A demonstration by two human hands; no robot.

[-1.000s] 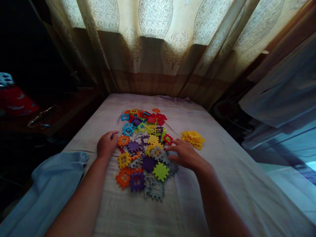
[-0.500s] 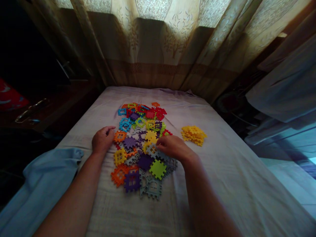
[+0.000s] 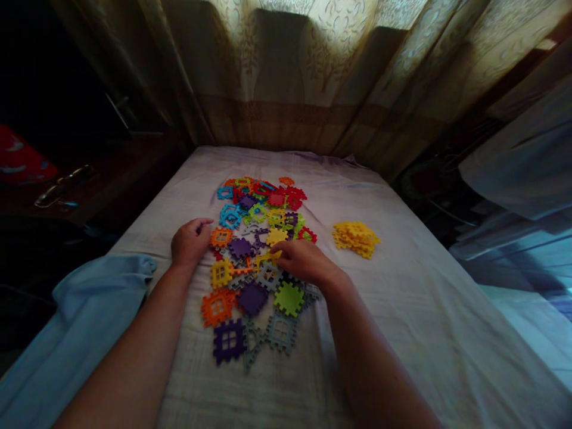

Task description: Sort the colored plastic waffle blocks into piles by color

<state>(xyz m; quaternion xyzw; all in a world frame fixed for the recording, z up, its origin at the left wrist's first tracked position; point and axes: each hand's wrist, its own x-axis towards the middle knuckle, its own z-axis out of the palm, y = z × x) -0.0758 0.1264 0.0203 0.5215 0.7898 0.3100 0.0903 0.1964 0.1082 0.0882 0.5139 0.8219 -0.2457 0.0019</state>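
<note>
Many toothed plastic pieces lie in a loose heap, among them a purple window piece, a green square and an orange window piece. My right hand is over the heap's right side, fingers pinched on the edge of a yellow piece. At the left edge, beside the orange window piece, rests my left hand, its fingers curled loosely and no piece visible in them. A separate pile of yellow pieces sits to the right of the heap.
A pale sheet covers the surface. Light blue cloth lies by my left forearm. Patterned curtains hang behind the far edge. On the left stands dark furniture with a metal handle; pale fabric hangs at the right.
My right hand has shifted slightly left, onto a yellow piece. Purple and grey pieces at the heap's near end have spread apart. The view has tilted slightly.
</note>
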